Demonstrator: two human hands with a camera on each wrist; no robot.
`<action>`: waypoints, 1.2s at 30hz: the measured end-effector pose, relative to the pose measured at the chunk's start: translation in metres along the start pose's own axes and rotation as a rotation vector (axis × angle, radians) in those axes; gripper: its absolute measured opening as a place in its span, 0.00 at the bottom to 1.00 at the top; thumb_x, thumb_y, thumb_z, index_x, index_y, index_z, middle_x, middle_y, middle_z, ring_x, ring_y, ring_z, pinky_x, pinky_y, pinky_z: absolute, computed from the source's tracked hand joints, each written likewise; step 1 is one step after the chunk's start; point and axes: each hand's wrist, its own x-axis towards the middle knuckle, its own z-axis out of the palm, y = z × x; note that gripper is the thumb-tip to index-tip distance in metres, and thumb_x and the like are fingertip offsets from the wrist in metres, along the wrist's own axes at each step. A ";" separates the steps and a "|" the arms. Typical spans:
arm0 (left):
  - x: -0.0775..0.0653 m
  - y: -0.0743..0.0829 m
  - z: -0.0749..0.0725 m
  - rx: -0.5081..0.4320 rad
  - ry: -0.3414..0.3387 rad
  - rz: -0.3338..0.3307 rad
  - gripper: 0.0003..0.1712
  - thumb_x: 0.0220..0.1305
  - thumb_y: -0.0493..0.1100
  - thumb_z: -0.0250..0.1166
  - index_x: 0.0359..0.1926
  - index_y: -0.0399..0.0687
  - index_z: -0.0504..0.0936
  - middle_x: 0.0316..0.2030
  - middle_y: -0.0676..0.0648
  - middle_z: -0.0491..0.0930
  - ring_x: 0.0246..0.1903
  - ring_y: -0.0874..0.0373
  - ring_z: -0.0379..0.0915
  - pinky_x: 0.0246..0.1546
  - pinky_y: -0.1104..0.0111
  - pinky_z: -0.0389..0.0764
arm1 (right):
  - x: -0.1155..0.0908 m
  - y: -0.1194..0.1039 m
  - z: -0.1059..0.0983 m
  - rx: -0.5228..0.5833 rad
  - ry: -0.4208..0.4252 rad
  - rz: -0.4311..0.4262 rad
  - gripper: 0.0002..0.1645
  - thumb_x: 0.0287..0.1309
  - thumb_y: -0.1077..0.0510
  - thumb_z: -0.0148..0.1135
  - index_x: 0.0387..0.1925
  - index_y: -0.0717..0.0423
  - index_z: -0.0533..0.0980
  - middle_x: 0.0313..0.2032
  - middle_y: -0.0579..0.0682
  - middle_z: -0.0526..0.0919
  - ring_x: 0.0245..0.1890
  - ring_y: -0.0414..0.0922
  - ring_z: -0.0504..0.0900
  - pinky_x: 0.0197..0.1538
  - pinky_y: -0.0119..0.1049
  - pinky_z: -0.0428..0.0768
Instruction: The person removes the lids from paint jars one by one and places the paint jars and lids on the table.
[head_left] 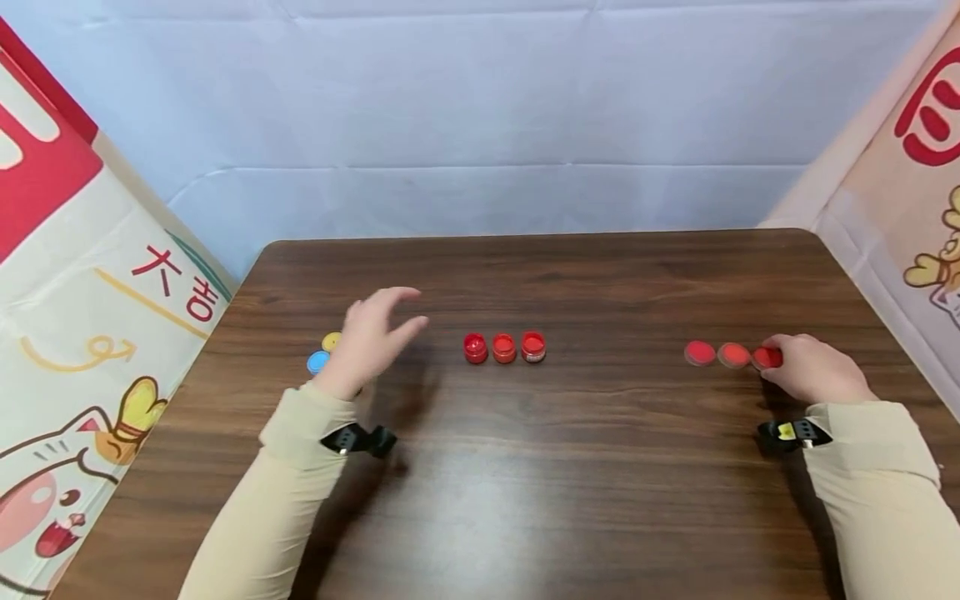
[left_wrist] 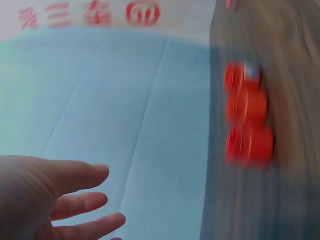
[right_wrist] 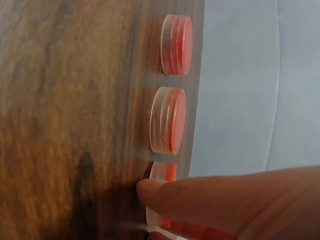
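Three small open paint jars, a dark red jar [head_left: 476, 348], a lighter red jar [head_left: 504, 348] and another red jar [head_left: 533, 347], stand in a row mid-table. To their left my left hand [head_left: 375, 340] is raised over the table, fingers and thumb apart, holding nothing. On the right side lie three clear-rimmed jar lids in a row: a red lid [head_left: 701, 353], an orange-red lid [head_left: 733, 356] and a rightmost red lid [head_left: 767, 358]. My right hand [head_left: 821, 371] pinches that rightmost lid at table level; in the right wrist view the thumb [right_wrist: 155, 192] partly covers it.
Beside my left hand lie a yellow round piece [head_left: 331, 341] and a blue round piece [head_left: 317, 362], partly hidden by the forearm. A brown wooden table [head_left: 600, 467] carries everything. A pale cloth [head_left: 480, 108] hangs behind it, with printed cloths at both sides.
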 end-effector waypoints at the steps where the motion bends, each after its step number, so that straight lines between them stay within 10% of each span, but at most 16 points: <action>1: -0.005 -0.010 -0.007 -0.002 0.018 -0.022 0.24 0.64 0.46 0.61 0.58 0.42 0.72 0.56 0.41 0.72 0.57 0.47 0.65 0.60 0.49 0.56 | 0.000 0.000 -0.001 -0.001 -0.003 -0.001 0.24 0.52 0.60 0.60 0.45 0.76 0.70 0.26 0.58 0.74 0.24 0.51 0.66 0.24 0.41 0.63; 9: -0.039 -0.079 -0.055 0.059 -0.172 -0.223 0.29 0.65 0.40 0.58 0.63 0.33 0.63 0.60 0.31 0.64 0.60 0.37 0.58 0.56 0.44 0.62 | 0.001 0.008 0.003 -0.001 -0.013 0.005 0.25 0.52 0.58 0.59 0.46 0.76 0.70 0.26 0.58 0.74 0.24 0.50 0.67 0.24 0.41 0.63; 21: -0.051 -0.124 -0.033 0.126 -0.292 -0.313 0.25 0.54 0.41 0.68 0.49 0.29 0.72 0.38 0.36 0.77 0.37 0.44 0.72 0.45 0.49 0.74 | 0.001 0.007 0.006 0.004 0.026 0.004 0.33 0.52 0.58 0.62 0.51 0.80 0.63 0.42 0.78 0.72 0.33 0.64 0.75 0.31 0.54 0.72; 29: -0.053 -0.120 -0.040 0.152 -0.224 -0.363 0.22 0.56 0.42 0.66 0.44 0.29 0.71 0.39 0.33 0.76 0.36 0.43 0.71 0.41 0.50 0.74 | -0.003 -0.011 -0.003 0.082 0.105 0.006 0.44 0.56 0.59 0.58 0.62 0.81 0.48 0.53 0.83 0.58 0.52 0.75 0.60 0.49 0.67 0.62; 36: -0.051 -0.084 -0.049 0.052 -0.018 -0.295 0.20 0.57 0.41 0.64 0.45 0.34 0.70 0.40 0.34 0.77 0.38 0.42 0.75 0.40 0.50 0.74 | -0.010 -0.062 -0.015 0.151 0.253 -0.060 0.43 0.63 0.55 0.54 0.68 0.70 0.44 0.61 0.78 0.51 0.60 0.73 0.53 0.54 0.68 0.56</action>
